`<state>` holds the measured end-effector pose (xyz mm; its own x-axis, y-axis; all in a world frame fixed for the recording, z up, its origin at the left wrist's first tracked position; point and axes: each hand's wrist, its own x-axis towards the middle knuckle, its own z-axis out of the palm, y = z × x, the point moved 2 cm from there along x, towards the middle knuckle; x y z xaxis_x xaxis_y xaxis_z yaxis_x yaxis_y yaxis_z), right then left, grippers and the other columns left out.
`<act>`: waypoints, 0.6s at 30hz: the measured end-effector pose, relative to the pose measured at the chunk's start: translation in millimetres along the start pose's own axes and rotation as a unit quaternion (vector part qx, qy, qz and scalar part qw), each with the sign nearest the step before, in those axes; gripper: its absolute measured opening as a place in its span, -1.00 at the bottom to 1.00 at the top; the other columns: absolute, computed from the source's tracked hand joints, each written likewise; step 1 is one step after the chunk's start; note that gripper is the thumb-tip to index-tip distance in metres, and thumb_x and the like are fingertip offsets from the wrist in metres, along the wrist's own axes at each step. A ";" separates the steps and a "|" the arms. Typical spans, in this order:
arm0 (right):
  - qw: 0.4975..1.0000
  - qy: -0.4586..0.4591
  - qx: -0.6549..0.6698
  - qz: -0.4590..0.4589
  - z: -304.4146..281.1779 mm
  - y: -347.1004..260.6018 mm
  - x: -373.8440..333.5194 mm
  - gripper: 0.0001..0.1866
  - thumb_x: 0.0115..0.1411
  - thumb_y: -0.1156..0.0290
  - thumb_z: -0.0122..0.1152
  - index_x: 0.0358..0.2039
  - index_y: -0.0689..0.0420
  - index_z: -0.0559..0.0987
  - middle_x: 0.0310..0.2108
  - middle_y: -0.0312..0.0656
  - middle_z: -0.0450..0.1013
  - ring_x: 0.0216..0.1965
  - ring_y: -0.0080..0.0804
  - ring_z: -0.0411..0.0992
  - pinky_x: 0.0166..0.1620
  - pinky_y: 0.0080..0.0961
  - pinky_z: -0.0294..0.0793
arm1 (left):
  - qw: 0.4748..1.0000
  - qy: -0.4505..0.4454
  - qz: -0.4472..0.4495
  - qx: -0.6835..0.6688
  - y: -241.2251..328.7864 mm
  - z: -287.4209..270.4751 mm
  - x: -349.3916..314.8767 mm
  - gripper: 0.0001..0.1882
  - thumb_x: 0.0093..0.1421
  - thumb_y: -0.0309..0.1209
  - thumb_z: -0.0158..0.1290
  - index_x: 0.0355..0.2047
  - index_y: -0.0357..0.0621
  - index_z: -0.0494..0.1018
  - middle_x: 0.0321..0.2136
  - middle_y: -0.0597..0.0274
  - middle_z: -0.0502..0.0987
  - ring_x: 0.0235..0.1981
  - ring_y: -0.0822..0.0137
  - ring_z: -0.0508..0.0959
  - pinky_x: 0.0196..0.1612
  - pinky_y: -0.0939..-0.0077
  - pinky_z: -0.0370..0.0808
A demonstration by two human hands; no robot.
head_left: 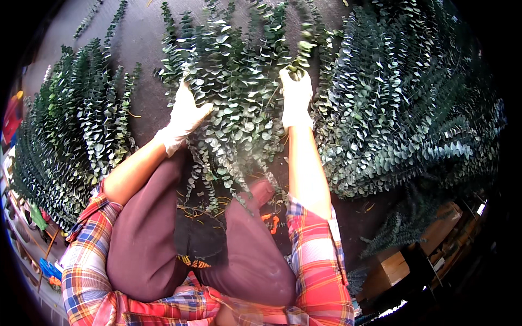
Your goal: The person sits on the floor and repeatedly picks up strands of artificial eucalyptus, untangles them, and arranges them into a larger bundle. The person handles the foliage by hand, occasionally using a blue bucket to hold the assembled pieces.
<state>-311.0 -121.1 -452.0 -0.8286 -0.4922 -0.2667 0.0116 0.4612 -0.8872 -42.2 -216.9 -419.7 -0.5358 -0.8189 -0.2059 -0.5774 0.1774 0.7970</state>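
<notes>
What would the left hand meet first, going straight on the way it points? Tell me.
The left hand would first meet the middle bunch of leafy stems, right at its fingers; depth is unclear, so they may already touch.

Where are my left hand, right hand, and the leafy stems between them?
Left hand point(186, 113): head view, back of hand.
Right hand point(297, 96): head view, back of hand.
Leafy stems point(235, 81): head view, middle leaves.

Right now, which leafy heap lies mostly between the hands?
The middle heap; the left heap lies beyond the left hand, the right heap beyond the right hand.
</notes>
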 end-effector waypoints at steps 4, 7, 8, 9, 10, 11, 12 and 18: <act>0.988 -0.040 0.115 0.099 11.0 -52.4 -12.1 -0.83 0.06 0.49 0.27 -0.30 0.16 0.55 -0.51 -0.39 0.46 -0.64 -0.69 0.30 -0.59 -0.68 0.25 | 0.999 0.015 -0.038 -0.025 -25.6 -16.4 -12.4 -0.09 -0.12 -0.29 0.23 0.21 -0.32 0.08 0.09 -0.12 0.29 0.12 0.00 0.30 0.22 0.29 0.20; 0.981 -0.140 0.067 0.115 -30.4 -67.5 -18.1 -0.56 0.02 0.46 0.28 -0.04 0.18 0.53 -0.43 -0.37 0.50 -0.65 -0.74 0.25 -0.61 -0.81 0.16 | 0.995 -0.012 -0.047 -0.092 -18.2 -23.7 -12.7 -0.08 -0.08 -0.37 0.25 0.26 -0.26 0.04 0.12 0.03 0.30 0.13 0.18 0.29 0.22 0.38 0.18; 0.963 -0.176 0.131 0.159 -49.7 -59.8 -23.3 -0.50 0.00 0.44 0.25 0.03 0.15 0.50 -0.37 -0.38 0.52 -0.66 -0.78 0.17 -0.61 -0.82 0.11 | 0.995 -0.012 -0.063 -0.081 -22.8 -20.9 -13.2 -0.09 -0.07 -0.37 0.25 0.26 -0.25 0.04 0.12 0.04 0.30 0.13 0.19 0.30 0.21 0.38 0.19; 0.940 -0.209 0.202 0.179 -65.3 -57.5 -34.7 -0.48 0.00 0.45 0.22 0.05 0.14 0.48 -0.33 -0.37 0.52 -0.67 -0.78 0.16 -0.61 -0.82 0.12 | 0.995 -0.011 -0.062 -0.083 -21.9 -21.7 -14.2 -0.10 -0.06 -0.37 0.25 0.26 -0.24 0.04 0.11 0.04 0.30 0.12 0.19 0.30 0.21 0.38 0.20; 0.911 -0.241 0.272 0.197 -79.4 -56.8 -50.5 -0.46 -0.01 0.46 0.18 0.08 0.13 0.46 -0.28 -0.35 0.52 -0.68 -0.78 0.16 -0.61 -0.82 0.13 | 0.994 -0.010 -0.061 -0.085 -21.0 -23.0 -15.1 -0.10 -0.05 -0.37 0.24 0.26 -0.24 0.05 0.11 0.04 0.30 0.12 0.19 0.30 0.20 0.38 0.20; 0.894 -0.234 0.322 0.205 -89.1 -54.8 -69.2 -0.40 -0.03 0.49 0.14 0.12 0.11 0.41 -0.25 -0.34 0.50 -0.68 -0.76 0.17 -0.62 -0.80 0.14 | 0.993 -0.013 -0.055 -0.104 -23.4 -23.9 -15.6 -0.12 -0.05 -0.35 0.25 0.25 -0.23 0.06 0.11 0.04 0.31 0.11 0.19 0.31 0.20 0.38 0.21; 0.876 -0.221 0.372 0.211 -101.2 -49.2 -90.3 -0.34 -0.05 0.52 0.10 0.17 0.09 0.36 -0.21 -0.33 0.48 -0.67 -0.73 0.18 -0.62 -0.79 0.14 | 0.990 -0.022 -0.060 -0.129 -20.6 -21.1 -13.2 -0.13 -0.04 -0.33 0.26 0.24 -0.22 0.08 0.10 0.04 0.31 0.11 0.19 0.31 0.20 0.36 0.21; 0.799 -0.236 0.476 0.282 -118.7 -3.5 -192.4 -0.45 -0.16 0.44 0.11 -0.04 0.17 0.42 -0.55 -0.34 0.25 -0.71 -0.56 0.11 -0.61 -0.60 0.06 | 0.996 -0.003 -0.054 -0.066 -16.0 -31.6 -18.3 -0.09 -0.05 -0.14 0.25 0.22 -0.30 0.11 0.08 -0.08 0.33 0.11 0.05 0.34 0.20 0.27 0.21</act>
<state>-218.0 59.6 -352.8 -0.2401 -0.7319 -0.6377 0.9151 0.0485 -0.4002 -3.7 -222.0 -410.7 -0.4788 -0.8257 -0.2983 -0.5460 0.0139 0.8377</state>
